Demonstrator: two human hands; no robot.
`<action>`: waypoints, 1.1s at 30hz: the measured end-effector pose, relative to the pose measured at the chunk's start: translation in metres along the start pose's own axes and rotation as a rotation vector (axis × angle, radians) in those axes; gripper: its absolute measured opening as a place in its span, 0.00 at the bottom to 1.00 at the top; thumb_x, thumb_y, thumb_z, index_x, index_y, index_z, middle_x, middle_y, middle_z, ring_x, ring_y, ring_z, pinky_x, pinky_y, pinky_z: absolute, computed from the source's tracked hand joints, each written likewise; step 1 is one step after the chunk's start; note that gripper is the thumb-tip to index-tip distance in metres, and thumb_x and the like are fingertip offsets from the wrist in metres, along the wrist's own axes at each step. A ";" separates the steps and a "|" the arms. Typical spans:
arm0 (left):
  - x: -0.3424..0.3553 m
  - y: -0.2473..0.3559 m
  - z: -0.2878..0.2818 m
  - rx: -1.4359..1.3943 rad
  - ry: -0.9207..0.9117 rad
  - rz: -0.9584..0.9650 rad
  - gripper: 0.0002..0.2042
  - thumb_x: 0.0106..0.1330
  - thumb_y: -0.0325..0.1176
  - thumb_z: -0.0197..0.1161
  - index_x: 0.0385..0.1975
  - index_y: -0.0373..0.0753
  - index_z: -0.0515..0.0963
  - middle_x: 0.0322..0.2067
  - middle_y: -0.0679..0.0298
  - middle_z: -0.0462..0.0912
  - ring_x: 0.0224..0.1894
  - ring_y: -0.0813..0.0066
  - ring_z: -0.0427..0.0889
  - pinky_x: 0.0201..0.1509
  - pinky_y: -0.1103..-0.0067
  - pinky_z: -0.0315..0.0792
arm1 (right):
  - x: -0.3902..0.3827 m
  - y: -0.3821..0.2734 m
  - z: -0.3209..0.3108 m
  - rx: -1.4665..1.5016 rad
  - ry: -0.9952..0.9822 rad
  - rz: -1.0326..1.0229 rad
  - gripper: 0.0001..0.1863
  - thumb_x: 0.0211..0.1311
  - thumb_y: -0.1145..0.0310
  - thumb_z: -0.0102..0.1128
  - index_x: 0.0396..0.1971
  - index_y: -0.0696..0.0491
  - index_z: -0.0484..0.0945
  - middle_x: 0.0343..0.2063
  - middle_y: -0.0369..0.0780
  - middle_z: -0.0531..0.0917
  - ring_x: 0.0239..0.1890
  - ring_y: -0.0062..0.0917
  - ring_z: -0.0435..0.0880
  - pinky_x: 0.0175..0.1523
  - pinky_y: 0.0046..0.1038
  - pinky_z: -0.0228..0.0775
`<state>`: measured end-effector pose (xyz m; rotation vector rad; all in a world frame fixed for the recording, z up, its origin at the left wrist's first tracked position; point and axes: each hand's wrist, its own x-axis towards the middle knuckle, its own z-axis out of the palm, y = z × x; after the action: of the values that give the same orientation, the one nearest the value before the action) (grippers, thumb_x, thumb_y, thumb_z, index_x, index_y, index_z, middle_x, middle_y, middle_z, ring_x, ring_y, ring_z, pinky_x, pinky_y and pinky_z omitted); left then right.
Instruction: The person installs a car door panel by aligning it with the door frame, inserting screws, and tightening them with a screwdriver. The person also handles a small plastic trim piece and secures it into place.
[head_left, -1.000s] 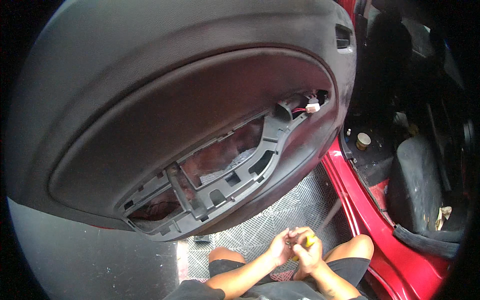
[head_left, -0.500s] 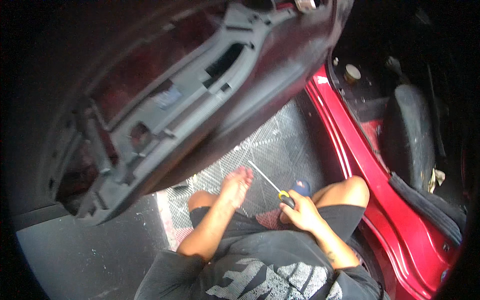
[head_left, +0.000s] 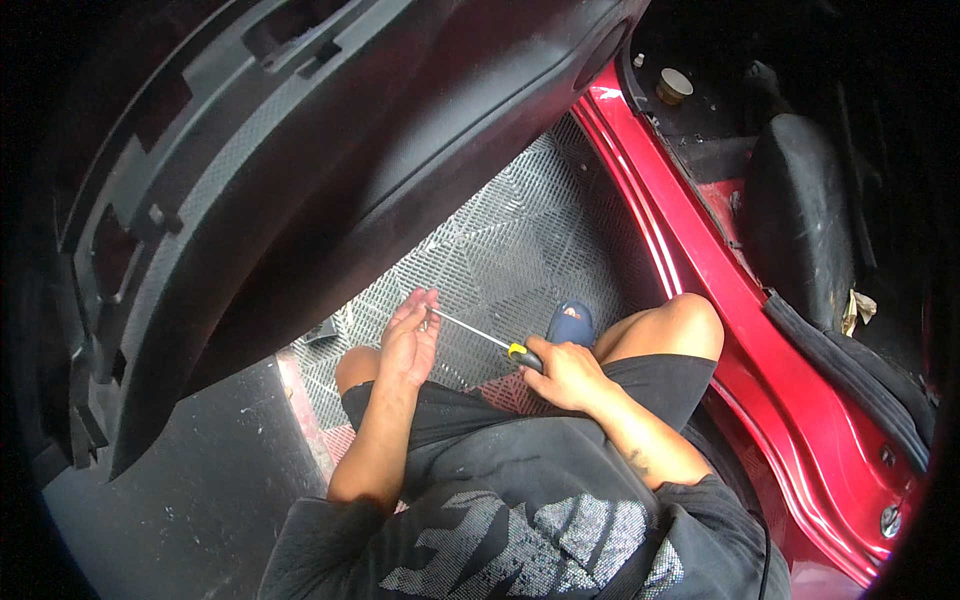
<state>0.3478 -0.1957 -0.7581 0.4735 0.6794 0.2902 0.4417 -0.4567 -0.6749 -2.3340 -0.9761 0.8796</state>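
My right hand (head_left: 572, 376) is wrapped around the black and yellow handle of a screwdriver (head_left: 470, 328). Its long metal shaft points up and left, and the tip reaches the fingers of my left hand (head_left: 408, 345). That hand is turned palm up, its fingers curled in around the tip. Something small and shiny seems to lie between them, too small to name. Over both hands to the left hangs a dark car door panel (head_left: 370, 190), with grey trim and several cutouts.
On the right runs the red door sill (head_left: 690, 240) of a car, with a dark seat (head_left: 805, 220) and a small round tub (head_left: 674, 86) inside. Grey grid mats (head_left: 500, 230) cover the floor. A blue sandal (head_left: 570, 325) is on my foot. A dark flat surface (head_left: 200, 480) lies at lower left.
The screwdriver tip has come to my left hand's fingers, which have curled in. Both hands sit further left and up in view. The view has shifted, so the door panel appears higher and further left.
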 end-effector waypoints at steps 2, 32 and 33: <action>-0.005 0.000 -0.001 -0.012 0.017 0.003 0.11 0.72 0.22 0.58 0.53 0.35 0.75 0.51 0.55 0.81 0.49 0.73 0.80 0.54 0.79 0.76 | 0.001 -0.001 0.001 0.006 -0.007 0.005 0.15 0.63 0.59 0.60 0.41 0.55 0.74 0.27 0.54 0.83 0.36 0.53 0.84 0.42 0.52 0.73; -0.036 0.001 0.100 0.028 -0.209 0.154 0.10 0.76 0.37 0.60 0.46 0.37 0.81 0.39 0.64 0.82 0.33 0.86 0.70 0.38 0.86 0.68 | -0.033 0.008 -0.023 0.428 0.488 -0.140 0.19 0.62 0.73 0.68 0.52 0.61 0.80 0.43 0.43 0.85 0.49 0.28 0.82 0.56 0.27 0.71; -0.041 -0.001 0.110 0.034 -0.251 0.140 0.11 0.76 0.36 0.59 0.48 0.36 0.81 0.41 0.64 0.82 0.33 0.86 0.70 0.38 0.87 0.68 | -0.045 0.000 -0.038 0.409 0.503 -0.111 0.19 0.61 0.72 0.68 0.52 0.61 0.81 0.43 0.43 0.84 0.49 0.28 0.82 0.57 0.27 0.71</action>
<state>0.3901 -0.2481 -0.6623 0.5806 0.4082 0.3451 0.4435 -0.4965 -0.6314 -1.9804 -0.6330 0.3682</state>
